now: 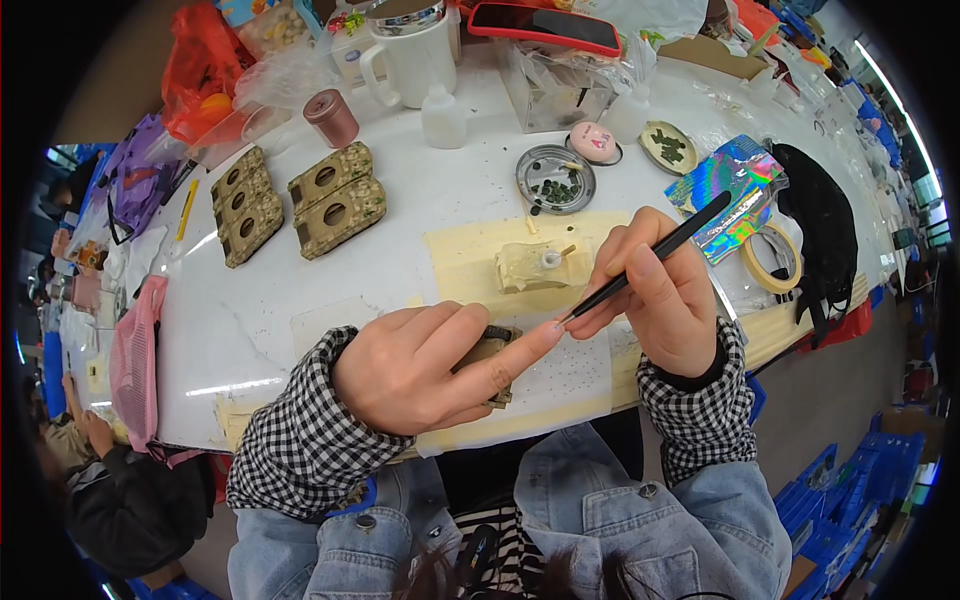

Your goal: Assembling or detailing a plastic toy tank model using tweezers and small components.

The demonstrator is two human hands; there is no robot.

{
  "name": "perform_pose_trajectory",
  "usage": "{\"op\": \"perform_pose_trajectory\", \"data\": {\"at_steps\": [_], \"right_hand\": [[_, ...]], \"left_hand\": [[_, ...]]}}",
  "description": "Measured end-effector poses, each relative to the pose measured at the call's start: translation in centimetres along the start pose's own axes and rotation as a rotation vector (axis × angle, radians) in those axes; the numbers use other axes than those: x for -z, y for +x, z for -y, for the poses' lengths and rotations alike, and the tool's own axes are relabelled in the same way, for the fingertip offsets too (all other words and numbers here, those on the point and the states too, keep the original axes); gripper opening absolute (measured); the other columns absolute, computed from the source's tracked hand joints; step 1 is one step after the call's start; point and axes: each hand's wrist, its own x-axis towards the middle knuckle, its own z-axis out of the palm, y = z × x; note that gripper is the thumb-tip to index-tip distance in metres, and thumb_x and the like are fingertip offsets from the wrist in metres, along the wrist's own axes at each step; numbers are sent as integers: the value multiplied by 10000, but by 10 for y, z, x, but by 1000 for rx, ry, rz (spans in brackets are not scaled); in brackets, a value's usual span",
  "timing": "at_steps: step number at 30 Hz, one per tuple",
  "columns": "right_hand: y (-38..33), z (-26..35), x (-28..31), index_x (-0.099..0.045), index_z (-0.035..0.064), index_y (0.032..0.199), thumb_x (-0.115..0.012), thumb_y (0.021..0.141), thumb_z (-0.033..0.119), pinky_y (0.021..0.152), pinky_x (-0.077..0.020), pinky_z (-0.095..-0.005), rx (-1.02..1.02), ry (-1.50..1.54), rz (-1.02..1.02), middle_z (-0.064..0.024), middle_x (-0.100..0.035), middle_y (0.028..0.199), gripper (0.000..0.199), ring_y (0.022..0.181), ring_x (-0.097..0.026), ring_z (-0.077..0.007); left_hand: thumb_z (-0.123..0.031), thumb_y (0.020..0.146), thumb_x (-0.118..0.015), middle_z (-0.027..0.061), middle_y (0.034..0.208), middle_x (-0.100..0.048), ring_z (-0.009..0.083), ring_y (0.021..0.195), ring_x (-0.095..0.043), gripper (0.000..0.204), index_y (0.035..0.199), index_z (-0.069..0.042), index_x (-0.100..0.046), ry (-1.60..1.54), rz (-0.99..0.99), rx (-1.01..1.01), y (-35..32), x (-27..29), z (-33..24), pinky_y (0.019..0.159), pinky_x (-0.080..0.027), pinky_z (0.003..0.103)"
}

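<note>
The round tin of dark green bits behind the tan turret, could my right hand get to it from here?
Probably yes. The round tin sits open just beyond the tan turret, with bare table between. Your right hand holds black tweezers, so the tip could likely reach in over the turret.

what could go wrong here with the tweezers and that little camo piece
The black tweezers in the right hand meet the left hand index fingertip, so a slip could prick it. The camouflage model part is mostly covered by the left hand, so its grip may shift. The tan model piece sits just behind and could get knocked.
</note>
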Motion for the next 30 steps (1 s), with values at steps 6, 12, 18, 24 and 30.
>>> {"op": "perform_pose_trajectory", "data": {"at_steps": [6,12,18,24,30], "right_hand": [[-1,-2,0,-436,-2,981,-436,1014,189,689,-616,-338,33,-15,8,-123,-596,922,194,825,-698,-251],[-1,-3,0,-437,-2,981,-442,1014,187,697,-614,-338,38,-13,4,-121,-595,923,192,837,-695,-248],[0,-4,1,-441,-4,982,-442,1014,189,693,-613,-334,46,-23,6,-120,-596,922,196,837,-696,-245],[0,-4,0,-444,-7,986,-443,1014,192,699,-609,-325,56,-29,16,-120,-598,922,201,839,-695,-239],[0,-5,1,-450,-4,975,-442,1017,226,703,-602,-316,81,-54,-11,-122,-609,915,234,824,-698,-231]], "left_hand": [[-207,607,-682,25,747,-444,121,592,-535,732,1328,-145,-568,-20,0,18,1,1,-1,491,-470,253],[-196,677,-709,29,743,-446,125,580,-536,652,1315,-146,-580,-17,-13,25,1,-1,-1,480,-468,263],[-194,680,-713,29,744,-444,126,581,-539,650,1315,-147,-580,-39,-2,31,1,0,0,476,-468,266],[-207,652,-720,30,756,-447,129,591,-544,696,1328,-152,-567,-56,19,44,1,2,-1,480,-472,268],[-211,573,-763,106,908,-520,225,683,-590,752,1295,-102,-585,-124,111,95,0,8,-3,578,-515,317]]}}
